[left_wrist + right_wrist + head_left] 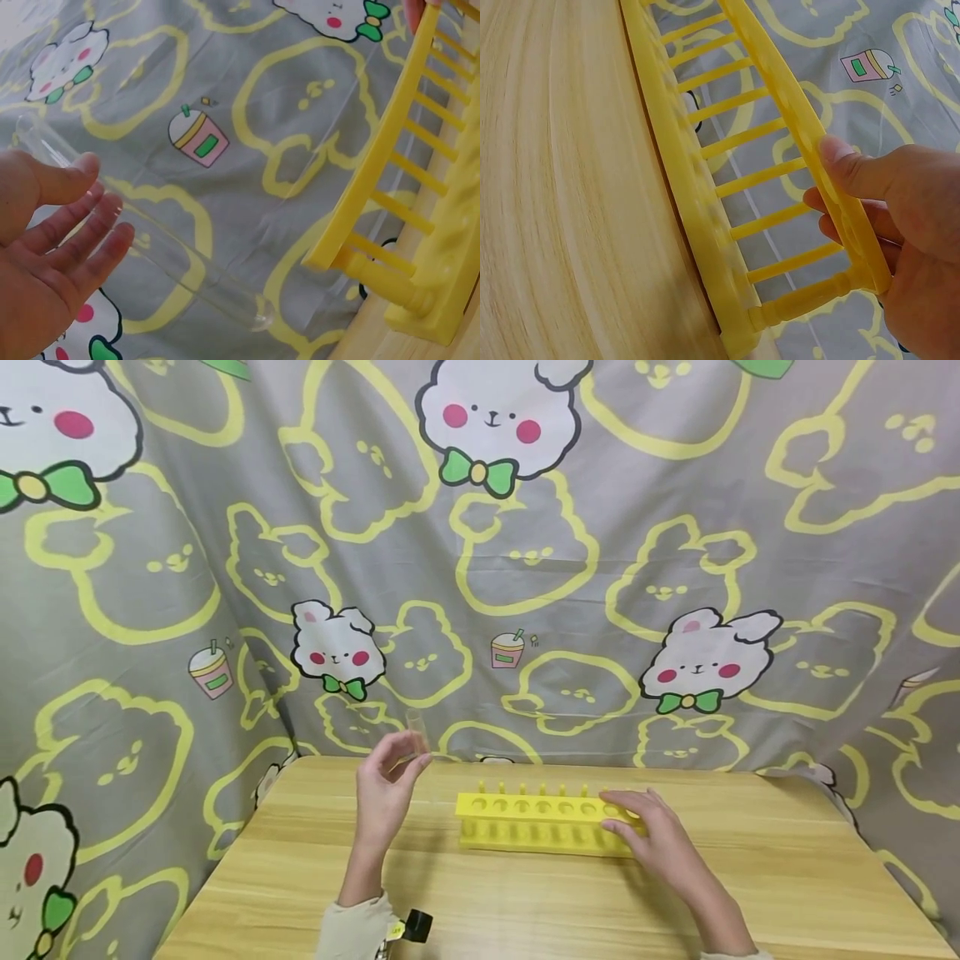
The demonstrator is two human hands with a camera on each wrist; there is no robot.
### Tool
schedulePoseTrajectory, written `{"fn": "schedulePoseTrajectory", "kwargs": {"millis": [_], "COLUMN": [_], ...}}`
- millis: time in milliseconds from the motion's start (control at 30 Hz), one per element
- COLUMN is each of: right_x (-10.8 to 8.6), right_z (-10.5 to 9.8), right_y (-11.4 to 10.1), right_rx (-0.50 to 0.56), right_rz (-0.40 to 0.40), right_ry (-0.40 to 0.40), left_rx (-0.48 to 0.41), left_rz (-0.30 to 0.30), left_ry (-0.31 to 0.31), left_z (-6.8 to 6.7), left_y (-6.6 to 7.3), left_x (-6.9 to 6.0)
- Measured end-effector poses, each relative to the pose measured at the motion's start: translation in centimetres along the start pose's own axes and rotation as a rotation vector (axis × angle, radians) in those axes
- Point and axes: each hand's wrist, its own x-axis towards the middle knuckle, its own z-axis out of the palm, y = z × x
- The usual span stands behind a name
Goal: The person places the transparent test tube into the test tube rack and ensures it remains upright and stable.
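Beige fabric comes nearest, a left sleeve (pixel 356 927) at seven o'clock in the head view, cut off by the bottom edge, with a black wrist device (pixel 418 926) only partly in sight beside it. Between four and five o'clock, just a sliver of the right sleeve (pixel 738 955) shows. Beyond these spreads the wood-grain table (pixel 300 877), its near edge outside the frame.

Between four and five o'clock the right hand (pixel 663 839) grips the end of a yellow rack (pixel 510 813), which stands on the table around five o'clock. The hand covers the last holes from above; the right wrist view shows the thumb on the top plate and fingers hooked beneath it, partly hidden by that plate. Both wrist views crop the rack's far end, and the lower plate's sockets are hard to make out.

Toward seven o'clock the left hand (pixel 384 785) pinches a clear test tube (pixel 195 270) between thumb and fingers, in the air and apart from the rack. In the head view the tube almost melts into the background, its lower part barely traceable; the left wrist view shows its rounded end at six o'clock, while the hand hides some of its upper length. Farthest back, from nine round to three o'clock, hangs grey patterned cloth (pixel 555 635), its top cut off
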Motion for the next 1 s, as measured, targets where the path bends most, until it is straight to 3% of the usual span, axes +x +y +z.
{"fn": "schedulePoseTrajectory", "kwargs": {"millis": [233, 500, 1000], "right_x": [-0.1, 0.0, 0.0], "right_z": [0.1, 0.0, 0.0], "right_y": [0.1, 0.4, 0.2], "right_rx": [0.012, 0.011, 0.029], "right_rz": [-0.001, 0.006, -0.003], "right_ry": [0.006, -0.013, 0.007], "left_rx": [-0.020, -0.024, -0.108], "left_rz": [0.041, 0.086, 0.070], "left_ry": [0.036, 0.027, 0.023], "left_z": [0.7, 1.5, 2.7], "left_y": [0.1, 0.3, 0.4], "left_x": [-0.1, -0.3, -0.7]}}
